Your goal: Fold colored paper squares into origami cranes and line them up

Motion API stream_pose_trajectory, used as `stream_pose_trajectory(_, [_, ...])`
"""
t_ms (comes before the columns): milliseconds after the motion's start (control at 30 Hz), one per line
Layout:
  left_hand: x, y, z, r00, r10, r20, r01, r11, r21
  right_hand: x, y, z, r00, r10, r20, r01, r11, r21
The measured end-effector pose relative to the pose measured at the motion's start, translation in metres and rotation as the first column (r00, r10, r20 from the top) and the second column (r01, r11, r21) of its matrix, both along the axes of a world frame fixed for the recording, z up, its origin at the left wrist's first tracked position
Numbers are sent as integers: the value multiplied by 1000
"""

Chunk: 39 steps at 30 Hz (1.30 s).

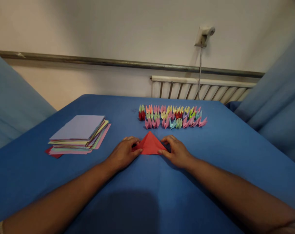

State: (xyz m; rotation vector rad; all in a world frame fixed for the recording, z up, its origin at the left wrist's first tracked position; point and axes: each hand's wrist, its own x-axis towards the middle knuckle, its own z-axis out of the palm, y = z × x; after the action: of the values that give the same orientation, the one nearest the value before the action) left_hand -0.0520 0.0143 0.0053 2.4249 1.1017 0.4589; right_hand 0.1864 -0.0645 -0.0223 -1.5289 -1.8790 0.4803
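A red sheet of paper (150,144), folded into a triangle with its point away from me, is between my hands over the blue tabletop. My left hand (126,151) pinches its left corner between thumb and fingers. At the right corner, my right hand (176,151) grips the paper the same way, thumb on the near side. Beyond the triangle stand several rows of small folded paper cranes (171,117) in pink, red, yellow, green and blue. The fingertips behind the paper are partly hidden.
On the left lies a stack of coloured square paper (77,128), lilac on top. The blue-covered table (127,201) reaches a wall with a metal rail (100,62), a radiator (201,81) and a plugged socket (203,36). Blue curtains (281,97) hang at both sides.
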Motion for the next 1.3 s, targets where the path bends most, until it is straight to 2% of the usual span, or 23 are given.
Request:
stream_pose_trajectory(100, [1, -3, 1, 994, 4, 110, 2, 999, -51, -1, 2, -5, 992, -41, -121, 37, 999, -31])
stream_pose_trajectory(167, [2, -8, 5, 984, -19, 177, 28, 998, -49, -2, 5, -8, 960, -49, -275, 31, 997, -72])
stream_pose_trajectory(300, [3, -21, 14, 954, -137, 265, 136, 990, 24, -1, 11, -9, 771, 5, -637, -118, 984, -136])
stream_pose_trajectory(400, [3, -27, 18, 945, -185, 270, 179, 983, 48, 2, 12, -5, 676, 34, -736, -209, 967, -147])
stream_pose_trajectory(467, [4, -27, 19, 947, -148, 284, 153, 988, 5, 2, 11, -3, 684, 33, -729, -189, 973, -134])
stream_pose_trajectory(567, [7, -25, 18, 941, -6, 337, 65, 984, -165, 1, 6, 0, 749, 21, -663, -107, 990, -90])
stream_pose_trajectory(667, [10, -23, 16, 918, 96, 385, 49, 935, -350, -1, 1, 1, 808, 33, -588, -67, 997, -36])
stream_pose_trajectory(733, [11, -23, 16, 908, 137, 396, 42, 911, -411, -2, -1, 2, 837, 46, -545, -63, 998, -13])
stream_pose_trajectory(867, [11, -25, 17, 915, 151, 375, -12, 937, -349, -2, -2, 4, 865, 69, -497, -77, 997, 6])
stream_pose_trajectory(1133, [10, -28, 22, 967, 18, 254, 51, 963, -264, -3, -3, 4, 877, 51, -478, -62, 998, -7])
stream_pose_trajectory(1300, [10, -27, 21, 974, 15, 225, 39, 972, -232, -5, -3, 4, 872, 38, -489, -60, 998, -30])
